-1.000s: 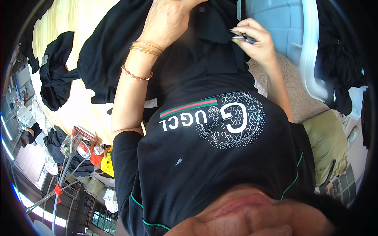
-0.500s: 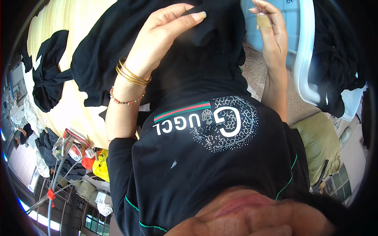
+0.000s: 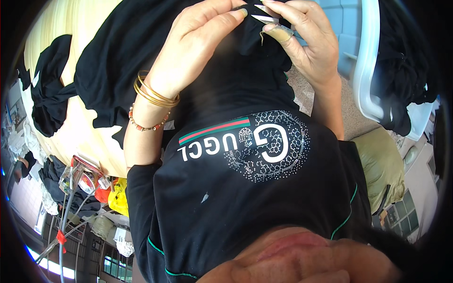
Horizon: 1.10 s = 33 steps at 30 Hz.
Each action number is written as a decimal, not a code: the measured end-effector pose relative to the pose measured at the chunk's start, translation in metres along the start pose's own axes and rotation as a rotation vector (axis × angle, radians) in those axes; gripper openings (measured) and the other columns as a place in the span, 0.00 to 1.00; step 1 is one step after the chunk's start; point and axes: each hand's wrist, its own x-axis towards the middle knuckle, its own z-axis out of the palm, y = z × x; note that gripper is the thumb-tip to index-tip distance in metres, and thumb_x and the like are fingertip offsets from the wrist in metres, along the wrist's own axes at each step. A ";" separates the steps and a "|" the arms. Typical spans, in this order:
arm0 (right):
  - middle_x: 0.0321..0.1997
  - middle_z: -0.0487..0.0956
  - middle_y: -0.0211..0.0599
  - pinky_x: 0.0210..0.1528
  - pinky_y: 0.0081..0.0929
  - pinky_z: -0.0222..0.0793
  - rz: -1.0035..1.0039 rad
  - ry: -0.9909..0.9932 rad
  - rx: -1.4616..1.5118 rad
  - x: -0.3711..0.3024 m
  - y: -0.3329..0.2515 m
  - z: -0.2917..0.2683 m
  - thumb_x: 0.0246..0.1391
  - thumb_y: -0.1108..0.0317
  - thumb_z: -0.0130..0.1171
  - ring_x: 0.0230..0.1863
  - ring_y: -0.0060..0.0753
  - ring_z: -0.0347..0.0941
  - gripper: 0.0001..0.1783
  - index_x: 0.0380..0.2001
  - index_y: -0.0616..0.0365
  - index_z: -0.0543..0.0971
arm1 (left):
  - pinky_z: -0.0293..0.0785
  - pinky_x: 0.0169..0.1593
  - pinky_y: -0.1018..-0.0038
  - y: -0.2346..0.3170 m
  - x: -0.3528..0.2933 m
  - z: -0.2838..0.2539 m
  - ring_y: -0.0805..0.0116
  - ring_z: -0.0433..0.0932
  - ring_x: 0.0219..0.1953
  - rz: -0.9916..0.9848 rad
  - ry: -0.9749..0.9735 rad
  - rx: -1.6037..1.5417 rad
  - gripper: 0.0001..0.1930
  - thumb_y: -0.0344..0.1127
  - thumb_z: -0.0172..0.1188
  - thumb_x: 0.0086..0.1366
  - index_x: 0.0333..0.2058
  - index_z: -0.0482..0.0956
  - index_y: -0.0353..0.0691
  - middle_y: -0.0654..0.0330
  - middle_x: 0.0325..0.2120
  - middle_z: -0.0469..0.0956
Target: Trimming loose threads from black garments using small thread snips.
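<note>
Left hand [image 3: 200, 42]: the grip is a near-closed pinch, thumb and forefinger tips almost together with a fold of black cloth between them.
Right hand [image 3: 314, 45]: the grip is closed around small metal snips [image 3: 265, 19], their handle mostly hidden by the fingers; tan tape [image 3: 281, 33] wraps the thumb.
Blades: the two points stand apart and face the left fingertips, near them; whether they touch cloth, I cannot tell.
Black cloth [image 3: 122, 63]: spreads from the pale worktop [image 3: 92, 120] across to the person's front, beneath both hands.
Black bundle [image 3: 52, 89]: lies at the worktop's left side.
Blue tub [image 3: 369, 59]: stands beyond the right hand, more dark fabric [image 3: 401, 75] past its rim.
</note>
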 end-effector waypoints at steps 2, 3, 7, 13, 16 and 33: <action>0.36 0.76 0.39 0.37 0.25 0.70 -0.008 0.004 0.032 0.000 0.000 -0.001 0.47 0.75 0.71 0.35 0.34 0.73 0.24 0.49 0.66 0.80 | 0.68 0.42 0.81 -0.003 0.009 0.004 0.77 0.70 0.36 -0.052 -0.053 0.019 0.08 0.26 0.53 0.69 0.44 0.78 0.33 0.66 0.33 0.75; 0.36 0.76 0.39 0.37 0.25 0.70 -0.011 0.000 0.034 0.001 -0.001 -0.001 0.47 0.75 0.71 0.35 0.34 0.73 0.24 0.49 0.66 0.80 | 0.65 0.38 0.84 -0.021 0.026 0.000 0.81 0.68 0.34 0.390 -0.237 -0.066 0.08 0.27 0.51 0.71 0.43 0.77 0.32 0.68 0.32 0.74; 0.34 0.76 0.38 0.35 0.25 0.70 0.021 -0.001 0.048 0.002 -0.001 -0.001 0.47 0.76 0.71 0.33 0.35 0.74 0.21 0.46 0.66 0.81 | 0.65 0.36 0.85 -0.029 0.036 -0.003 0.83 0.67 0.33 0.819 -0.441 -0.136 0.08 0.27 0.50 0.72 0.42 0.76 0.30 0.69 0.31 0.74; 0.33 0.77 0.37 0.35 0.22 0.69 -0.003 0.044 0.038 0.004 -0.003 -0.006 0.49 0.77 0.69 0.32 0.31 0.73 0.17 0.45 0.66 0.82 | 0.67 0.38 0.80 0.017 0.001 0.017 0.78 0.71 0.34 0.038 -0.065 0.059 0.07 0.28 0.55 0.70 0.41 0.78 0.31 0.65 0.31 0.77; 0.36 0.75 0.31 0.33 0.17 0.63 0.132 0.107 0.300 0.007 -0.002 -0.002 0.51 0.76 0.69 0.31 0.21 0.68 0.18 0.47 0.65 0.81 | 0.68 0.41 0.74 0.028 0.000 0.024 0.68 0.74 0.35 0.445 0.154 0.837 0.05 0.28 0.60 0.66 0.39 0.81 0.34 0.59 0.30 0.79; 0.28 0.76 0.21 0.32 0.10 0.58 0.341 0.323 0.469 -0.023 0.055 -0.022 0.55 0.74 0.68 0.30 0.09 0.66 0.09 0.40 0.63 0.82 | 0.73 0.54 0.83 -0.023 0.011 -0.004 0.78 0.79 0.46 0.074 -0.079 0.137 0.15 0.30 0.61 0.69 0.52 0.79 0.34 0.63 0.41 0.82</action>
